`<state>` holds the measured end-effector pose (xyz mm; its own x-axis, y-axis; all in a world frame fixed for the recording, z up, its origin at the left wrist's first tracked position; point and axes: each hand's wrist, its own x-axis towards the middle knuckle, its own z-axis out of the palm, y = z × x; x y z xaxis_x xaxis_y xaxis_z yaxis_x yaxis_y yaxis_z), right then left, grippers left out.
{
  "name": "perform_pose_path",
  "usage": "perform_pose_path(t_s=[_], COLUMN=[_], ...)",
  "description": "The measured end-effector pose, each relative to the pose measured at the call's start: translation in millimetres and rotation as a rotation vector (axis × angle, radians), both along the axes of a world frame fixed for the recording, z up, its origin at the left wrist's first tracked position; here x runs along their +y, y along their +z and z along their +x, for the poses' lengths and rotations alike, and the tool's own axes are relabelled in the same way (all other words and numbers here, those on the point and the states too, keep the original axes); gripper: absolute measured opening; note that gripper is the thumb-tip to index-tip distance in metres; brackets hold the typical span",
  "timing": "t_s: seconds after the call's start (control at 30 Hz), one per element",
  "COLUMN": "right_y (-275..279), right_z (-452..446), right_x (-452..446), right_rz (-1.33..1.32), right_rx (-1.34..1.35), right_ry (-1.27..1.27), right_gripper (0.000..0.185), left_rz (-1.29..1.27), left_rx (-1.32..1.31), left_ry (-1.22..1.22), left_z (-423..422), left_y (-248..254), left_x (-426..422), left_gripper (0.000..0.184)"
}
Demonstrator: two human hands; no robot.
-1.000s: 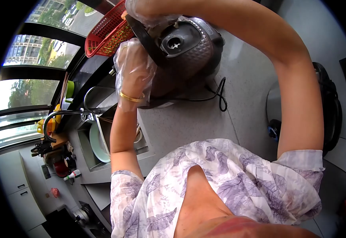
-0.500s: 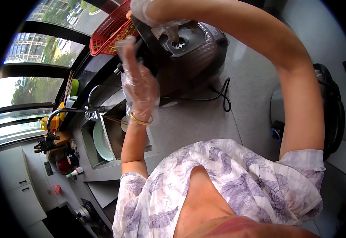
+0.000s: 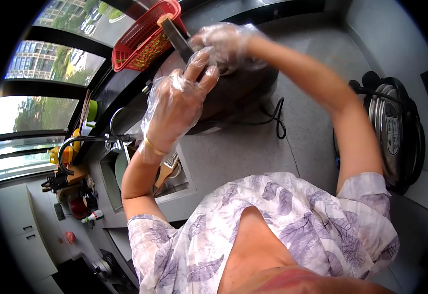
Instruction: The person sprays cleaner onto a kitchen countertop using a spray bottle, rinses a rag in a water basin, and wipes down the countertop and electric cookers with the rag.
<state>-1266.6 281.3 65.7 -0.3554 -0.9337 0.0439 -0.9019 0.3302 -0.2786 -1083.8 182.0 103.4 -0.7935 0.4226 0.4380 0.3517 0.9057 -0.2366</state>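
Observation:
Both my hands wear clear plastic gloves. My left hand [image 3: 177,103] is at the near left side of a dark rounded countertop appliance [image 3: 243,93], its fingers bent and apart, with nothing visible between them. Just beyond it my right hand [image 3: 228,44] is over the appliance's top, fingers curled and blurred. Whatever they hold is hidden. A flat dark bar [image 3: 176,40] slants up from beside my left fingertips toward a red plastic basket [image 3: 145,39]. Something orange-brown [image 3: 165,18] shows at the bar's far end. My hands cover most of the appliance's top.
A black cord [image 3: 278,117] lies on the grey counter [image 3: 248,152]. At the left are a sink [image 3: 111,171] with a brush-like wooden tool [image 3: 167,169] and a curved faucet [image 3: 86,139]. A round black-and-silver appliance [image 3: 390,132] stands at the right. Windows line the left.
My right hand has moved right and nearer, uncovering the basket's far end. My left hand has shifted right toward it, fingers now bent. The appliance's round opening is now covered.

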Motion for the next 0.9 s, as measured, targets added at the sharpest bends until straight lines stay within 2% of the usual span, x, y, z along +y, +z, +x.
perform_pose_path(t_s=[0.03,0.07,0.13,0.17,0.2,0.27,0.3,0.4,0.53,0.6,0.63,0.67,0.7,0.77,0.83,0.9], right_y=[-29,-35,-27,-16,-4,23,58,74,64,51,24,3,-14,-22,-16,22], right_z=[-4,-8,-19,-12,-6,-2,8,8,-22,-29,-26,-31,-14,-2,-8,0], right_x=[4,6,2,1,6,13,30,47,29,22,16,9,17,31,34,32], right_rz=[-0.231,-0.323,-0.082,-0.007,0.094,0.316,0.366,0.335,0.163,0.076,-0.198,-0.113,-0.275,-0.348,-0.194,0.207], right_rx=[0.099,0.178,0.06,0.007,-0.156,-0.128,-0.058,-0.051,-0.11,-0.144,-0.366,-0.394,0.036,0.384,0.208,0.026], right_ry=[0.011,0.112,0.169,0.116,0.001,-0.005,0.09,0.052,-0.059,-0.115,-0.061,0.031,0.098,0.163,0.171,-0.134], right_gripper=[0.052,0.052,0.052,0.046,0.038,0.03,0.028,0.026,0.03,0.033,0.042,0.048,0.044,0.037,0.031,0.024], left_rz=[0.027,0.06,0.061,0.081,0.103,0.101,0.104,0.147,0.144,0.175,0.191,0.206,0.213,0.227,0.255,0.253], left_rx=[0.012,0.017,-0.01,-0.058,-0.099,-0.101,-0.103,-0.076,-0.025,-0.018,-0.015,-0.011,-0.011,-0.014,-0.003,-0.003], left_ry=[-0.016,-0.027,-0.001,0.016,0.038,0.02,0.018,-0.015,-0.01,-0.013,-0.016,-0.021,-0.015,-0.001,-0.008,-0.011], left_z=[-4,-5,-2,-1,0,0,1,-1,-1,-1,-2,-3,-3,0,0,0], left_y=[0,-1,1,2,3,7,7,2,-5,-8,-9,-9,-8,-7,-6,-4], left_x=[0,1,8,9,9,11,11,8,7,7,8,9,11,14,17,17], left_gripper=[0.032,0.03,0.022,0.031,0.039,0.038,0.038,0.036,0.034,0.033,0.033,0.032,0.033,0.034,0.034,0.034])
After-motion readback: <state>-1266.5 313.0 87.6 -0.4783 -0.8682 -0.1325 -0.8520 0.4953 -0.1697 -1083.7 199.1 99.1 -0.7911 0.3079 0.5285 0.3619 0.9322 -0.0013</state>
